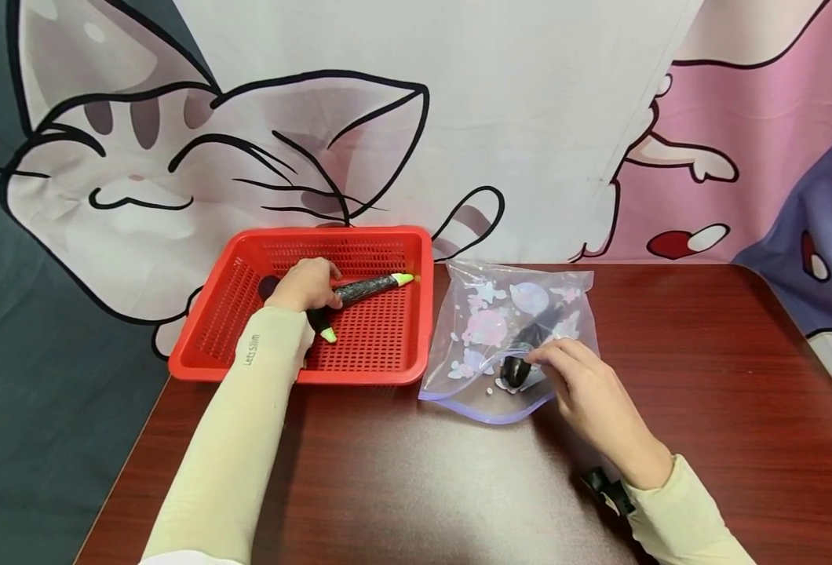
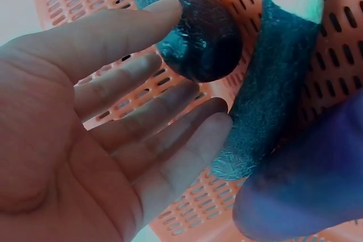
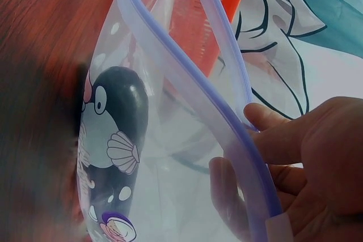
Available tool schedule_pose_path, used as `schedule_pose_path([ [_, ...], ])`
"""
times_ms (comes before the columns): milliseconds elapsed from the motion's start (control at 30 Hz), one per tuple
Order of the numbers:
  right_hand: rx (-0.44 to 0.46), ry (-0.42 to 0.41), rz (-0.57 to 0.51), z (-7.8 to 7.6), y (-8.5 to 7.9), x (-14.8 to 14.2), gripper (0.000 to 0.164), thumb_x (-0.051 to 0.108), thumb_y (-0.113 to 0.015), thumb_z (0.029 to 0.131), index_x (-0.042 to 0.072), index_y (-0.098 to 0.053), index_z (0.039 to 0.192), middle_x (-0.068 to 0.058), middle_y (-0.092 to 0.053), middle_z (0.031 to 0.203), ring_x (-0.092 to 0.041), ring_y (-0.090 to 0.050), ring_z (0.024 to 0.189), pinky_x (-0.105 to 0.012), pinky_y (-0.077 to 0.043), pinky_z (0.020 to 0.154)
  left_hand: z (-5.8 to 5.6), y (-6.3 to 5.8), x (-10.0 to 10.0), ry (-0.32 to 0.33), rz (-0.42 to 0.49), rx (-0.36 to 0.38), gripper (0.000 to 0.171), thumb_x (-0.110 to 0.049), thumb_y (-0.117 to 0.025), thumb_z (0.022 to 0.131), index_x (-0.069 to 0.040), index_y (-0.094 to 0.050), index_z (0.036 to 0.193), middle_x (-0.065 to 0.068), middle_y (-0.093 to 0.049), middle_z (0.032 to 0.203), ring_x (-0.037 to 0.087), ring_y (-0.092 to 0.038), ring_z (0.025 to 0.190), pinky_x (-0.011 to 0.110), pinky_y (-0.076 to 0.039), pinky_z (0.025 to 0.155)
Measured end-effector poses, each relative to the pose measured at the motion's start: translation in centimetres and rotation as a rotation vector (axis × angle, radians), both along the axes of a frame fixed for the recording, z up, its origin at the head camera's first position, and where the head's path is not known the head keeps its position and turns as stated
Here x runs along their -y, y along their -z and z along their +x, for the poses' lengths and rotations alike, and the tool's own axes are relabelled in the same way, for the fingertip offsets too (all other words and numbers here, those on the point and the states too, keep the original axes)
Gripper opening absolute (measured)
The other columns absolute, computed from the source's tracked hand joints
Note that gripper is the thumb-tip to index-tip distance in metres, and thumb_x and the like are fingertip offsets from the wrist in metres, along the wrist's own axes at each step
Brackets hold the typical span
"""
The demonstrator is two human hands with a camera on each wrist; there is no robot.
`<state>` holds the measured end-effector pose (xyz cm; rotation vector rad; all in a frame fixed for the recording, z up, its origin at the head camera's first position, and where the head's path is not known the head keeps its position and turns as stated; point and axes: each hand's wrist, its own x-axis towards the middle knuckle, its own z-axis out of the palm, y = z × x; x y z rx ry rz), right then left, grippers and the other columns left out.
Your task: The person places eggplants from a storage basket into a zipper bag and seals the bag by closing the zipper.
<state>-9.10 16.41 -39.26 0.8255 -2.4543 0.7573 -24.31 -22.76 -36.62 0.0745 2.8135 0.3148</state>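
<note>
My left hand (image 1: 304, 284) reaches into the red plastic basket (image 1: 183, 369), fingers loosely spread and holding nothing. Near its fingertips lies a long, dark, rough-skinned cucumber-like vegetable (image 1: 366, 291) with a pale green end; a second one (image 2: 278, 72) lies under the hand, close to the fingers. A smooth purple eggplant-like thing (image 2: 306, 179) is beside them, partly hidden by the hand in the head view. My right hand (image 1: 600, 396) pinches the rim of a clear zip bag (image 3: 187, 77), its mouth parted. Inside the bag lies a glossy black, rounded thing (image 3: 133, 94), kind unclear.
Basket and bag stand side by side on a dark red-brown wooden table (image 1: 416, 486). Behind them hangs a cloth (image 1: 529, 118) with cartoon cats. A black wrist camera (image 1: 608, 490) sits on the right forearm.
</note>
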Motion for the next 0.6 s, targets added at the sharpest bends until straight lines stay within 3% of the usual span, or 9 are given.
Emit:
schedule_pose_path([
  [333, -0.001, 0.003, -0.001, 0.01, 0.03, -0.04, 0.025, -0.006, -0.063, 0.079, 0.012, -0.066, 0.095, 0.003, -0.061, 0.093, -0.013, -0.055, 0.088, -0.026, -0.040, 0.076, 0.01, 0.04, -0.16, 0.038, -0.007, 0.059, 0.049, -0.016, -0.075, 0.076, -0.006, -0.058, 0.121, 0.017, -0.056, 0.121, 0.032, -0.052, 0.104, 0.045, -0.042, 0.086],
  [600, 0.003, 0.008, 0.008, 0.00, -0.03, -0.03, 0.024, -0.005, -0.063, 0.080, 0.012, -0.066, 0.096, 0.003, -0.061, 0.093, -0.013, -0.056, 0.087, -0.026, -0.040, 0.075, 0.00, 0.25, -0.06, 0.066, -0.025, 0.064, 0.048, -0.016, -0.076, 0.074, -0.005, -0.060, 0.118, 0.015, -0.059, 0.114, 0.027, -0.053, 0.096, 0.042, -0.043, 0.084],
])
